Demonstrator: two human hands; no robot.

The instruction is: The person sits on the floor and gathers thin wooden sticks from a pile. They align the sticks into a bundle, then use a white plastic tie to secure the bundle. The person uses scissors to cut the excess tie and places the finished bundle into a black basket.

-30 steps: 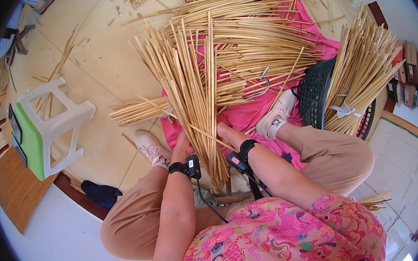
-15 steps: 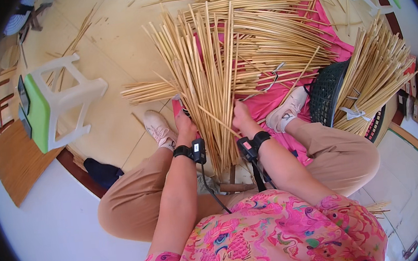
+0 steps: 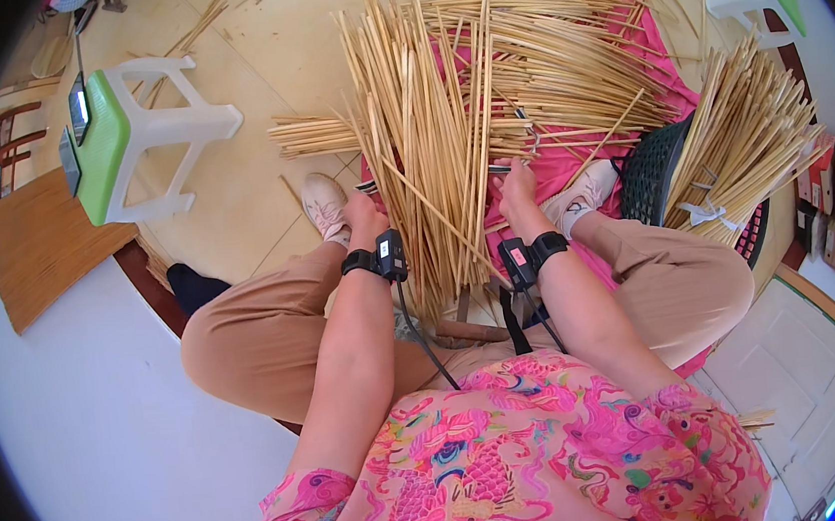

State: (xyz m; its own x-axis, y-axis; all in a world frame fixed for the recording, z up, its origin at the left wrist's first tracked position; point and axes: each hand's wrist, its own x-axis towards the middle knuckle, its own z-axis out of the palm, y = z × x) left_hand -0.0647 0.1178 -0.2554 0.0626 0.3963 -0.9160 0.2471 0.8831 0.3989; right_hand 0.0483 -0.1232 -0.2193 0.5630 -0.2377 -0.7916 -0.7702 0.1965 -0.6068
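Here, a person's left hand (image 3: 363, 215) and right hand (image 3: 516, 191) sit apart, fingers curled, flanking a thick bundle of straight, tan, straw-like sticks (image 3: 414, 150) that lies lengthwise between them. A narrow dark strip (image 3: 499, 168) shows at the right fingertips; whether either hand is clamped on anything cannot be told. Beyond, a pile of similar sticks (image 3: 561, 76) lies crosswise over bright pink cloth (image 3: 554, 167), near a dark plastic mesh basket (image 3: 642, 174).
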